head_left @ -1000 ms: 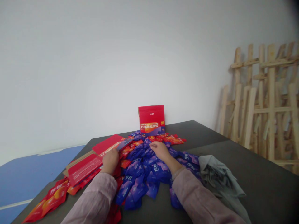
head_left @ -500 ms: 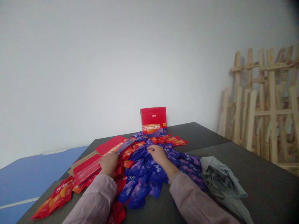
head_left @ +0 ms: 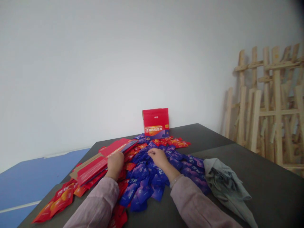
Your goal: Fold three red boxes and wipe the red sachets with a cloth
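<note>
1. Sachets [head_left: 142,190], blue ones, heaped on the dark table [head_left: 268,180]: that's our clock's centre.
2. Left hand [head_left: 115,163] at ten o'clock, curled tight on the edge of a flat red carton [head_left: 112,148]!
3. Right hand [head_left: 158,157] above the heap, towards one, fingers narrowed; pinching anything? Cannot tell.
4. Upright red box [head_left: 155,120] at twelve, grey cloth [head_left: 228,186] at three.

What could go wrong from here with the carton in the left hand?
The red carton in the left hand overlaps red packets, so moving it might drag some along. Those near the left edge of the table could slide off. Packets crowd the front of the upright box, so pushing them might tip it.
</note>
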Demonstrator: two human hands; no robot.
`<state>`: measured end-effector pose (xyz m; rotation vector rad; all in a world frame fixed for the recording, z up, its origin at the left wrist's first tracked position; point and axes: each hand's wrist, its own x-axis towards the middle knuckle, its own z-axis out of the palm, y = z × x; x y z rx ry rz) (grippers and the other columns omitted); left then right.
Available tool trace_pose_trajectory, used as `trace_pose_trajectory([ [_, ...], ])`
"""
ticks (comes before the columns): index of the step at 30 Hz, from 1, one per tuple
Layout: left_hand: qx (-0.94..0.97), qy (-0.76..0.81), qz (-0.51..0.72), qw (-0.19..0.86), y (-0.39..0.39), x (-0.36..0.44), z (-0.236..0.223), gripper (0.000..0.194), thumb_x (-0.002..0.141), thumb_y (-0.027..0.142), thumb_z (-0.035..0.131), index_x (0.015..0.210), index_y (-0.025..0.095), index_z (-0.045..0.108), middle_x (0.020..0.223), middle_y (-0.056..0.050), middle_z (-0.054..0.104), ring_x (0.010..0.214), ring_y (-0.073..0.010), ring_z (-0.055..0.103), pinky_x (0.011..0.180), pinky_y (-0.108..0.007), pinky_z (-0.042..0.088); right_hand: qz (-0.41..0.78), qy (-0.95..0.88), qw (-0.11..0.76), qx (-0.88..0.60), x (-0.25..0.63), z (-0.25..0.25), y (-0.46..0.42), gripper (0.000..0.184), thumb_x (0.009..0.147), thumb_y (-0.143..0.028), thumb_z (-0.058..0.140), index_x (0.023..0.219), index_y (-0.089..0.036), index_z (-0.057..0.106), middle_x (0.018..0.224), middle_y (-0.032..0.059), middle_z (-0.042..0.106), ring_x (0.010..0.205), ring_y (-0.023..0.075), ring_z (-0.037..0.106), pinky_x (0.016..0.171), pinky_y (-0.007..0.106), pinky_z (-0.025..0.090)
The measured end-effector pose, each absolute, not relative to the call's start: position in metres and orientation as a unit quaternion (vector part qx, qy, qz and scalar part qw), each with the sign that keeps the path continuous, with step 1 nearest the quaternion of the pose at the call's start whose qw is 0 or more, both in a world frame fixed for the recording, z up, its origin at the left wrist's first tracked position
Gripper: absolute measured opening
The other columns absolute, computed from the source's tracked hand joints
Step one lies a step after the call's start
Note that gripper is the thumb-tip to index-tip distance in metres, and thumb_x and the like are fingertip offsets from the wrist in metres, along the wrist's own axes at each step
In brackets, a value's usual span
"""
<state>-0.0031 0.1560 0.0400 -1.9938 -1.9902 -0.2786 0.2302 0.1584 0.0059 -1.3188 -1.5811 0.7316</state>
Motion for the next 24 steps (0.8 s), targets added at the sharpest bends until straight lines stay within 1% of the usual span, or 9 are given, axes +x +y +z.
trace_pose_trajectory([
  [3, -0.703, -0.675, -0.097, 0.204, 0.139, 0.014, 0.048, 0.040, 0.094, 0.005, 0.028, 0.105, 0.000, 0.066, 0.096, -0.026, 0.070, 0.097, -0.0352, 0.070, 0.084, -0.050, 0.054, 0.322, -0.631, 0.481, -0.517, 0.226, 0.006, 0.157, 0.020, 0.081, -0.015, 0.065, 0.094, -0.023, 0.078, 0.098, 0.0053, 0.079, 0.098, 0.0222, 0.073, 0.093, 0.033, 0.052],
  [7, -0.737, -0.603, -0.099, 0.288, 0.115, 0.041, 0.054, 0.033, 0.092, 0.005, 0.038, 0.112, 0.003, 0.065, 0.101, -0.022, 0.069, 0.097, -0.0323, 0.068, 0.083, -0.044, 0.054, 0.367, -0.595, 0.525, -0.486, 0.223, 0.003, 0.160, 0.018, 0.080, -0.025, 0.068, 0.095, -0.021, 0.076, 0.102, 0.0079, 0.078, 0.103, 0.0258, 0.071, 0.098, 0.039, 0.049],
  [9, -0.748, -0.580, -0.116, 0.302, 0.104, 0.052, 0.056, 0.032, 0.092, 0.005, 0.042, 0.115, 0.005, 0.065, 0.104, -0.021, 0.069, 0.098, -0.0309, 0.068, 0.084, -0.043, 0.055, 0.397, -0.568, 0.549, -0.468, 0.222, 0.002, 0.162, 0.017, 0.079, -0.031, 0.069, 0.092, -0.022, 0.075, 0.101, 0.0071, 0.078, 0.103, 0.0271, 0.070, 0.099, 0.042, 0.048],
  [12, -0.764, -0.550, -0.147, 0.303, 0.091, 0.063, 0.054, 0.032, 0.093, 0.007, 0.044, 0.117, 0.008, 0.065, 0.109, -0.019, 0.069, 0.102, -0.0294, 0.067, 0.088, -0.042, 0.055, 0.449, -0.515, 0.582, -0.441, 0.222, 0.002, 0.162, 0.020, 0.074, -0.034, 0.070, 0.090, -0.023, 0.072, 0.097, 0.0048, 0.078, 0.102, 0.0269, 0.070, 0.098, 0.043, 0.049],
  [15, -0.781, -0.510, -0.180, 0.313, 0.083, 0.071, 0.046, 0.034, 0.093, 0.008, 0.047, 0.124, 0.008, 0.063, 0.117, -0.019, 0.068, 0.109, -0.0294, 0.065, 0.095, -0.042, 0.053, 0.511, -0.460, 0.600, -0.409, 0.221, 0.003, 0.158, 0.028, 0.068, -0.034, 0.070, 0.093, -0.022, 0.069, 0.090, 0.0041, 0.077, 0.092, 0.0259, 0.072, 0.091, 0.042, 0.054],
  [17, -0.786, -0.491, -0.199, 0.318, 0.079, 0.076, 0.038, 0.037, 0.093, 0.009, 0.049, 0.128, 0.007, 0.061, 0.121, -0.020, 0.068, 0.113, -0.0302, 0.064, 0.098, -0.043, 0.052, 0.558, -0.426, 0.598, -0.386, 0.220, 0.004, 0.152, 0.029, 0.065, -0.033, 0.068, 0.092, -0.021, 0.067, 0.078, 0.0036, 0.075, 0.078, 0.0246, 0.072, 0.082, 0.042, 0.057],
  [20, -0.783, -0.498, -0.209, 0.308, 0.075, 0.085, 0.028, 0.037, 0.095, 0.011, 0.049, 0.129, 0.007, 0.061, 0.124, -0.020, 0.067, 0.114, -0.0296, 0.064, 0.099, -0.043, 0.053, 0.608, -0.384, 0.593, -0.363, 0.220, 0.006, 0.143, 0.026, 0.060, -0.029, 0.066, 0.085, -0.021, 0.065, 0.057, 0.0000, 0.068, 0.060, 0.0216, 0.068, 0.073, 0.041, 0.059],
  [22, -0.768, -0.527, -0.203, 0.300, 0.073, 0.089, 0.025, 0.040, 0.095, 0.010, 0.046, 0.133, 0.008, 0.059, 0.132, -0.020, 0.064, 0.120, -0.0307, 0.062, 0.101, -0.045, 0.051, 0.622, -0.367, 0.594, -0.354, 0.221, 0.006, 0.136, 0.025, 0.058, -0.027, 0.067, 0.082, -0.022, 0.063, 0.053, -0.0020, 0.065, 0.057, 0.0206, 0.067, 0.071, 0.041, 0.059],
  [24, -0.747, -0.563, -0.196, 0.294, 0.070, 0.090, 0.027, 0.046, 0.095, 0.008, 0.043, 0.140, 0.010, 0.055, 0.140, -0.022, 0.058, 0.128, -0.0340, 0.057, 0.103, -0.050, 0.049, 0.628, -0.361, 0.599, -0.342, 0.225, 0.007, 0.129, 0.028, 0.057, -0.028, 0.071, 0.083, -0.022, 0.064, 0.057, -0.0018, 0.068, 0.060, 0.0208, 0.068, 0.072, 0.041, 0.059],
])
